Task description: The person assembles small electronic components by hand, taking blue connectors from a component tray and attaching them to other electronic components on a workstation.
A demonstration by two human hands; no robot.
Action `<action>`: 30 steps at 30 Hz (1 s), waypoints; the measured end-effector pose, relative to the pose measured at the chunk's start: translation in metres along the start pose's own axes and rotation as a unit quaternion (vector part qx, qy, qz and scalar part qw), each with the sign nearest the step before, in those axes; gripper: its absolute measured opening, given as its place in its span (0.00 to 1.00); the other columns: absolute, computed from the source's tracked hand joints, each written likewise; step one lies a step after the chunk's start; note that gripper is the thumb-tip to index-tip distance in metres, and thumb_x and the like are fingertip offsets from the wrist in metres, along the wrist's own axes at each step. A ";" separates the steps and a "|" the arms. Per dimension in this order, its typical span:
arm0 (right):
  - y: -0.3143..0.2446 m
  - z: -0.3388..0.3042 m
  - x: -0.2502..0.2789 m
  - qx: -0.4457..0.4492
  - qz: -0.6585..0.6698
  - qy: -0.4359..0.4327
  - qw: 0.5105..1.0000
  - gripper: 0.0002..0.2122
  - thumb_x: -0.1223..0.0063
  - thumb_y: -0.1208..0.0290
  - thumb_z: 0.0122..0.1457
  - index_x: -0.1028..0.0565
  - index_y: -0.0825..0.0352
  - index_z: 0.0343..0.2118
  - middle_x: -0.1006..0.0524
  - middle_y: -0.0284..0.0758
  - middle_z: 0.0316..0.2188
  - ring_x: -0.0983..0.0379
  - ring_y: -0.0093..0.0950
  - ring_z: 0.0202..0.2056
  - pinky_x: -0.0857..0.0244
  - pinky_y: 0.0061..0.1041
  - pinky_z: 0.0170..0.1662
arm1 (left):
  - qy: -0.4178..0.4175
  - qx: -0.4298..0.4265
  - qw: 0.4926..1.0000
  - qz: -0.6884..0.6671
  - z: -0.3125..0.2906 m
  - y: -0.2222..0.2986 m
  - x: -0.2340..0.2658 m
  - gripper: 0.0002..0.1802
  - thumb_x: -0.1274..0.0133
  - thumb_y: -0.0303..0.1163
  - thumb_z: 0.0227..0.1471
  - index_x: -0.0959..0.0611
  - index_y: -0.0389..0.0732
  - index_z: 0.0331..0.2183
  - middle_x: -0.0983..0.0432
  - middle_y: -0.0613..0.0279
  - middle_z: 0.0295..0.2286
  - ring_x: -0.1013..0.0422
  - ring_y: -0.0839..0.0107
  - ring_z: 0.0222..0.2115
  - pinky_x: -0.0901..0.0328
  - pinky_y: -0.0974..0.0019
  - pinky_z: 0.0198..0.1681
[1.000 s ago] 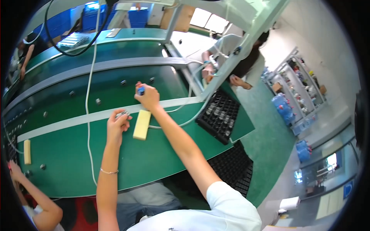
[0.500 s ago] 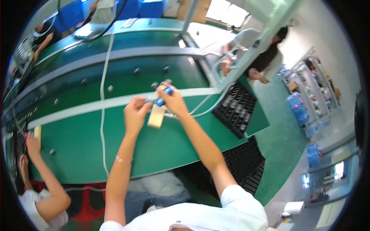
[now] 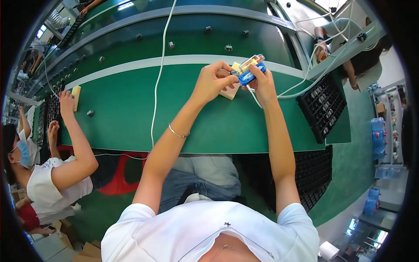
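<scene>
My right hand (image 3: 264, 86) is closed round a small blue device with a clear, yellowish top (image 3: 252, 75). A white cable (image 3: 254, 96) hangs below that hand. My left hand (image 3: 211, 82) pinches a small metallic part (image 3: 234, 73) against the left end of the blue device; the fingers hide most of this part. Under both hands, a pale yellow block (image 3: 230, 92) rests on the green worktop (image 3: 196, 126).
Small metal-and-black parts (image 3: 228, 47) are spaced along the dark belt (image 3: 187, 41) beyond a pale rail. At right stands a black compartment tray (image 3: 322, 107) with parts in it. A white cord (image 3: 158, 91) crosses the worktop. A co-worker (image 3: 61, 179) sits at left.
The view has shifted, so the worktop and my hands appear further right and higher. The blue device remains in my right hand, and my left hand is now touching its end.
</scene>
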State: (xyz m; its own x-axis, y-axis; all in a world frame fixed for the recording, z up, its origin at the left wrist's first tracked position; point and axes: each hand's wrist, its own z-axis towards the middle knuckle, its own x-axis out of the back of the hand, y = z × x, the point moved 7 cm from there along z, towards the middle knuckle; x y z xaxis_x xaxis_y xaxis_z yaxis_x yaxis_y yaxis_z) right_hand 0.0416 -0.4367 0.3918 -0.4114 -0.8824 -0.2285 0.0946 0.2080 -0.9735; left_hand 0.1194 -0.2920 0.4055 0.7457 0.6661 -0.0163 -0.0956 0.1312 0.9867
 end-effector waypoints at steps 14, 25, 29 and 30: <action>0.010 -0.011 -0.008 -0.098 0.091 -0.088 0.987 0.16 0.48 0.60 0.63 0.29 0.69 0.45 0.21 0.34 0.33 0.23 0.21 0.29 0.28 0.21 0.26 | -0.023 0.025 0.995 -0.090 -0.002 -0.008 -0.003 0.13 0.37 0.28 0.49 0.26 0.36 0.32 0.21 0.61 0.23 0.29 0.79 0.20 0.37 0.77 0.22; -0.025 -0.002 0.031 0.191 -0.316 0.101 0.924 0.19 0.40 0.60 0.57 0.24 0.72 0.43 0.21 0.32 0.27 0.26 0.20 0.25 0.32 0.18 0.29 | 0.159 -0.135 0.978 0.009 -0.002 0.041 0.022 0.12 0.38 0.29 0.50 0.26 0.37 0.29 0.27 0.68 0.23 0.34 0.82 0.24 0.40 0.78 0.28; 0.005 -0.002 0.038 0.262 -0.166 0.042 0.950 0.18 0.35 0.61 0.50 0.22 0.62 0.42 0.21 0.36 0.25 0.23 0.26 0.27 0.29 0.30 0.32 | -0.041 -0.180 0.981 0.062 -0.005 0.082 -0.112 0.12 0.39 0.31 0.48 0.25 0.36 0.26 0.29 0.65 0.19 0.34 0.79 0.21 0.40 0.75 0.26; -0.008 -0.021 0.011 0.316 -0.111 0.071 0.939 0.16 0.37 0.63 0.50 0.22 0.60 0.41 0.22 0.34 0.25 0.24 0.26 0.26 0.29 0.29 0.33 | -0.096 -0.196 0.970 0.106 -0.006 0.086 -0.142 0.13 0.39 0.33 0.47 0.25 0.35 0.25 0.30 0.63 0.18 0.35 0.78 0.20 0.40 0.74 0.26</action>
State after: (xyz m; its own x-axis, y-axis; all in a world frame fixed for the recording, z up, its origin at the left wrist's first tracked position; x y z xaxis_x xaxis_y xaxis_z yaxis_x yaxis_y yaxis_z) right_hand 0.0167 -0.4393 0.3972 -0.5976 -0.7995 -0.0604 0.4928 -0.3069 -0.8142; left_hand 0.0013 -0.3709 0.4915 0.7875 0.5644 0.2478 -0.4752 0.2999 0.8272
